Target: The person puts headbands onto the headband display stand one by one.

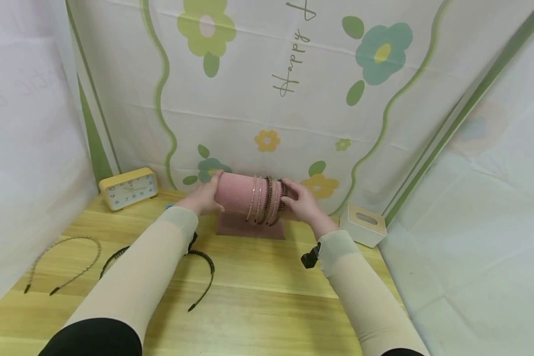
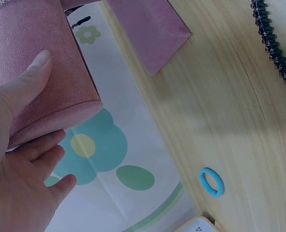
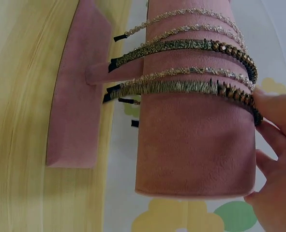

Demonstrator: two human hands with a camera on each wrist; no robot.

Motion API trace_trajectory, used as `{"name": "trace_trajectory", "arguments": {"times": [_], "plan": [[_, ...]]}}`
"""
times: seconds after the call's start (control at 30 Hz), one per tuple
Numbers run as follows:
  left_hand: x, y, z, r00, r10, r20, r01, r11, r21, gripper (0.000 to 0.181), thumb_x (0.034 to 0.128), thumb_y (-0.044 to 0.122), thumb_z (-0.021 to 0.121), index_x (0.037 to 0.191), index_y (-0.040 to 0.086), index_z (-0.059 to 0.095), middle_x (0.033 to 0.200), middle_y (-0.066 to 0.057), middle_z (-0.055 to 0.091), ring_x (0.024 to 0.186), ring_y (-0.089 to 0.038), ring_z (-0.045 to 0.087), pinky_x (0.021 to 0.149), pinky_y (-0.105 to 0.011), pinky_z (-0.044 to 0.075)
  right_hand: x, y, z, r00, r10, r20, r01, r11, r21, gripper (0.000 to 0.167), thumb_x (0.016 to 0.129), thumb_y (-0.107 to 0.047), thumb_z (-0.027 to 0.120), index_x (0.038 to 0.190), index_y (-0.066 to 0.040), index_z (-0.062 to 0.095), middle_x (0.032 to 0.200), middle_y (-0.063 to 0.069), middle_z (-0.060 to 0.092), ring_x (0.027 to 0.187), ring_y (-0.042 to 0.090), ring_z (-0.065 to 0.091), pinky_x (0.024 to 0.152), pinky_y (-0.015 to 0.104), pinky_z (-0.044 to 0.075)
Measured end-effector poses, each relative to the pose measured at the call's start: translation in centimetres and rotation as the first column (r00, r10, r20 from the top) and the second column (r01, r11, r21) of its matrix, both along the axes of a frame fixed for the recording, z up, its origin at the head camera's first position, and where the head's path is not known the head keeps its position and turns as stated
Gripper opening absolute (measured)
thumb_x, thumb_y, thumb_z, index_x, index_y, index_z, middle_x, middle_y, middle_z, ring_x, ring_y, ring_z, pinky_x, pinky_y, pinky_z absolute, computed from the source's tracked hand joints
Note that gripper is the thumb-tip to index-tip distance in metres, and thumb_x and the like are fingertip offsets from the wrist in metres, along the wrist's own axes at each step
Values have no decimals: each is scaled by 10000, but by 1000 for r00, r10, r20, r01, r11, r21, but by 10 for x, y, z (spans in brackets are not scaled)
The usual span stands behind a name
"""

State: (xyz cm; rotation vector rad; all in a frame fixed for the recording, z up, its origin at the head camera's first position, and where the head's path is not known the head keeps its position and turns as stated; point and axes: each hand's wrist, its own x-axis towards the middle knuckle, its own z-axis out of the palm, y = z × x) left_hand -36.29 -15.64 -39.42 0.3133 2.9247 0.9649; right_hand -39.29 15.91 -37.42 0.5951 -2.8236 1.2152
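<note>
A pink velvety headband stand (image 1: 236, 190), a thick horizontal roll on a flat base (image 1: 249, 227), stands near the back of the table. My left hand (image 1: 204, 198) holds the roll's left end; in the left wrist view its thumb (image 2: 38, 67) lies on the pink surface and its fingers are by the end face. Several headbands circle the roll toward its right side, thin sparkly ones among thicker dark beaded ones. At the right, my right hand (image 1: 303, 201) pinches the outermost dark beaded headband (image 3: 181, 88) at its beaded part. Its fingertips are partly hidden.
A thin pale headband (image 1: 86, 239) lies at the table's left. Dark beaded headband parts (image 1: 209, 262) show around my left forearm, which hides their middle. A yellow clock (image 1: 131, 189), a blue ring (image 2: 211, 182) and a white tissue box (image 1: 360, 230) stand or lie toward the back.
</note>
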Motion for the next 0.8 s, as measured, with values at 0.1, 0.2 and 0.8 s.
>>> {"name": "trace_trajectory", "arguments": {"times": [0.1,0.2,0.8], "plan": [[-1,-1,-2,1000,6,8,-6,1000,-9,1169,818,159,829,1584,132,-53,1334,-289,533,1218,-435,509,1060,-564,363,5,-1,2,1000,-14,16,15,996,-87,611,947,-150,682,1501,-253,448,1554,14,371,1426,229,312,1157,405,256],[-2,-1,-2,1000,7,8,-7,1000,-9,1179,815,162,832,1584,137,-61,1330,-292,534,1214,-441,511,1055,-572,366,21,-11,11,999,-21,-31,16,988,-152,572,923,-122,710,1455,-195,513,1497,53,453,1369,267,406,1123,432,327],[-3,0,-5,1000,3,-7,-3,1000,-23,1175,818,187,830,1586,134,-59,1289,-276,567,1192,-431,528,1065,-578,348,117,-115,-80,983,181,7,-180,972,151,179,868,-220,778,1013,-130,722,900,-57,617,852,99,540,756,277,481]]}}
